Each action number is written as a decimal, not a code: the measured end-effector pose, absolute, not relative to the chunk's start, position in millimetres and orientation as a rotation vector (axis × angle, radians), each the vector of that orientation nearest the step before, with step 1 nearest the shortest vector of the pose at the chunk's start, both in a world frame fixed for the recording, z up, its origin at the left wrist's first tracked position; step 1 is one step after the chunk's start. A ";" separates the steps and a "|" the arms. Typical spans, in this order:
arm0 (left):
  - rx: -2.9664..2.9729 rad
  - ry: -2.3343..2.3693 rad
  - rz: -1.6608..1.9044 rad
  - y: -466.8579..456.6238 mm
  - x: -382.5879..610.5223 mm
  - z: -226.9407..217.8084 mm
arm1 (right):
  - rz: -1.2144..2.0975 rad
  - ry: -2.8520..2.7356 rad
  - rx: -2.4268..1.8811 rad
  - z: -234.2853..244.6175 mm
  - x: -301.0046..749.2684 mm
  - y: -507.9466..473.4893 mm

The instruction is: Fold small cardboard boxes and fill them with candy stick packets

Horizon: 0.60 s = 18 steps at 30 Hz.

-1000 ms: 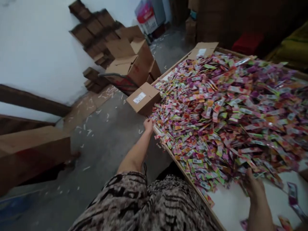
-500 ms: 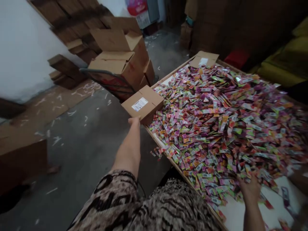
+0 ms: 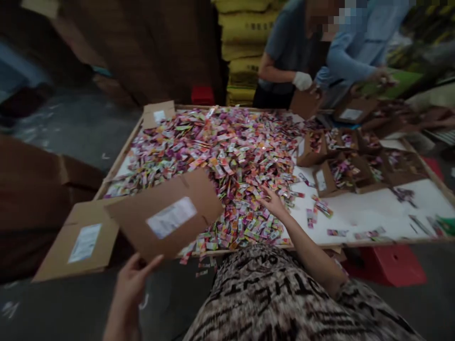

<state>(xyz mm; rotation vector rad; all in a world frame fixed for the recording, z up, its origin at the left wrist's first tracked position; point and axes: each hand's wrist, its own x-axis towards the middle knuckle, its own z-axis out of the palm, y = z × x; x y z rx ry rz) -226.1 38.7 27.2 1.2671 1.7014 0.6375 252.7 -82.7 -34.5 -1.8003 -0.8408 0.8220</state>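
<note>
My left hand [image 3: 131, 284] grips the near edge of a small brown cardboard box [image 3: 167, 215] with a white label, holding it tilted above the near left corner of the table. My right hand [image 3: 273, 203] lies with fingers spread on the near edge of a big heap of small colourful sachets [image 3: 220, 151]. The heap covers the left and middle of the white-topped, wood-rimmed table [image 3: 355, 213].
A second labelled box [image 3: 83, 246] sits at the table's left corner and a third [image 3: 158, 113] at the far corner. Several open boxes [image 3: 337, 170] with sachets stand at the right. Two other people [image 3: 320, 52] work at the far side. Red stool [image 3: 387, 265] under the table.
My left hand took hold of the labelled box at the table's edge and lifted it toward me. My view swung right, bringing the two other people into sight. My right hand stayed on the heap.
</note>
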 end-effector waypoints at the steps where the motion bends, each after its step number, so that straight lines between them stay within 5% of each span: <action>1: 1.311 1.532 0.561 22.3 -199.4 20.3 | 0.856 -0.797 -1.729 -30.3 254.3 -84.6; 8: 1.332 1.146 0.396 -38.7 -26.8 -15.6 | 0.696 -0.370 -1.593 -16.2 292.7 -156.2; 18: 0.916 0.883 0.504 -72.3 72.5 -18.9 | 0.642 -0.442 -1.652 3.3 328.7 -222.1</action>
